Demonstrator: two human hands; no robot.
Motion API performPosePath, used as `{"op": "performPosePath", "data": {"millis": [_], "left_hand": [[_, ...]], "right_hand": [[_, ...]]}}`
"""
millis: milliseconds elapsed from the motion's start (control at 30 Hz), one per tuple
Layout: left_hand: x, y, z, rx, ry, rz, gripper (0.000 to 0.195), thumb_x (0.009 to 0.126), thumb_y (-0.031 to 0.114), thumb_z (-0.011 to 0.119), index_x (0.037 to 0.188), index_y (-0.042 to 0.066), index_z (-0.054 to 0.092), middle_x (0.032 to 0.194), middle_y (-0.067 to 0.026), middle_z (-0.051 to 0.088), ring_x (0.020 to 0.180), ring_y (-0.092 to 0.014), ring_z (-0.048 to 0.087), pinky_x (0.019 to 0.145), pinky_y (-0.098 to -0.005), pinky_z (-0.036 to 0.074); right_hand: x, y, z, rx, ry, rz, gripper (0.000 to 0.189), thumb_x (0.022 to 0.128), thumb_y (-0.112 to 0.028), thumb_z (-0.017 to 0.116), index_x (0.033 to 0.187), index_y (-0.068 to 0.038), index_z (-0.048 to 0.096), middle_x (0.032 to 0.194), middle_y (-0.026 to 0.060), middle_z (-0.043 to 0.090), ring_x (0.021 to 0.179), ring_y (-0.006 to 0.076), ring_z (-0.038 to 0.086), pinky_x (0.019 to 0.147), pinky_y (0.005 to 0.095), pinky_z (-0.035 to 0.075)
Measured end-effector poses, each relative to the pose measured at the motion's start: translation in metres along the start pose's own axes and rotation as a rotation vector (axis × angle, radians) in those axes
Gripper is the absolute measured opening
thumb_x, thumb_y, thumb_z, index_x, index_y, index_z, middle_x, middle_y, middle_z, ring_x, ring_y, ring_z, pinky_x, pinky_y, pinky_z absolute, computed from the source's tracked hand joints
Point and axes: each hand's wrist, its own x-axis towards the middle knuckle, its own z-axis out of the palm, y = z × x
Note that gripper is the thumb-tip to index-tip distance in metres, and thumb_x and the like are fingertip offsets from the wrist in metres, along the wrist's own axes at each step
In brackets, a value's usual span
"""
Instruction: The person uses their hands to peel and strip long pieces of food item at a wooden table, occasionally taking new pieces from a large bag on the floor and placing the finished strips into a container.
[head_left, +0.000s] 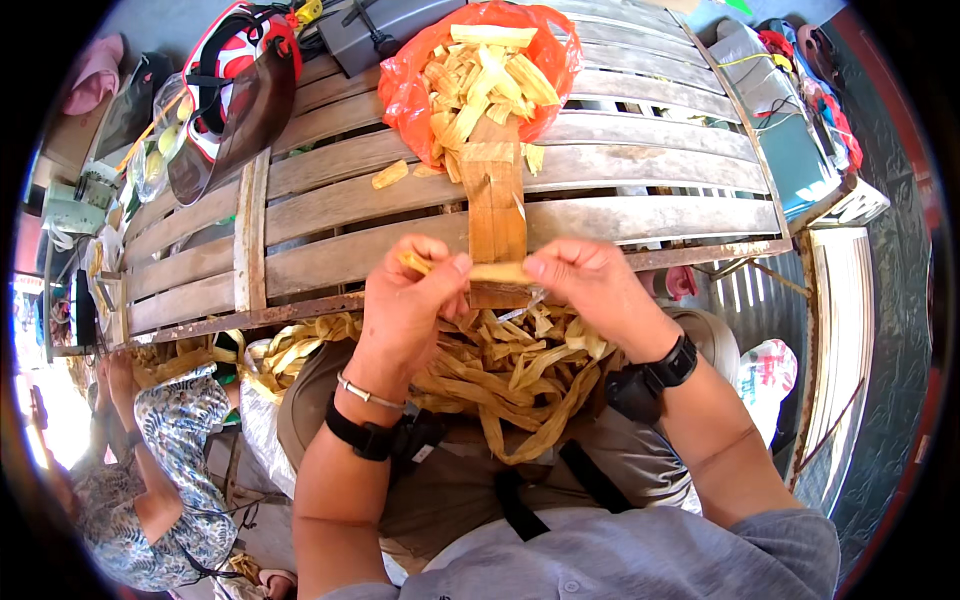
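Between my two hands a yellow, dried fibrous strip (499, 273) is stretched level above the table's front edge. My left hand (416, 289) pinches its left end between thumb and fingers; my right hand (574, 281) grips the other end with the thumb on top. Just beyond lies a narrow wooden board (495, 202), running from the table edge to a red plastic bag (405, 71). Cut yellow pieces (487, 75) are heaped in the bag. On my lap, below my hands, rests a tangle of long yellow strips (517, 375).
The slatted wooden table (645, 165) has a rusty metal front edge. A visor helmet (232, 90) and a dark grey case (382, 34) stand toward its far left. Another person (165, 480) sits at my left, hands near more strips. A metal-framed rack (832, 337) is at right.
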Motion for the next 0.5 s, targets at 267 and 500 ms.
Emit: {"op": "performPosePath", "data": {"millis": [267,500], "left_hand": [[0.040,-0.027,-0.023,0.743,0.274,0.199,0.015,0.085,0.016,0.064,0.084,0.003,0.056,0.065,-0.0002,0.055,0.057,-0.003,0.047,0.050,-0.0182,0.038],[-0.003,-0.003,-0.002,0.703,0.021,0.440,0.021,0.091,0.017,0.057,0.102,0.000,0.061,0.090,-0.0078,0.063,0.082,-0.013,0.056,0.077,-0.0266,0.046]], "right_hand": [[0.045,0.017,-0.001,-0.932,0.551,-0.466,0.021,0.081,-0.027,0.064,0.083,-0.009,0.054,0.061,0.0108,0.060,0.060,0.0317,0.061,0.054,0.0412,0.047],[0.008,0.005,0.013,-0.721,0.327,-0.803,0.016,0.081,-0.009,0.054,0.096,-0.012,0.050,0.057,0.0065,0.055,0.052,0.0271,0.058,0.046,0.0361,0.045]]}}
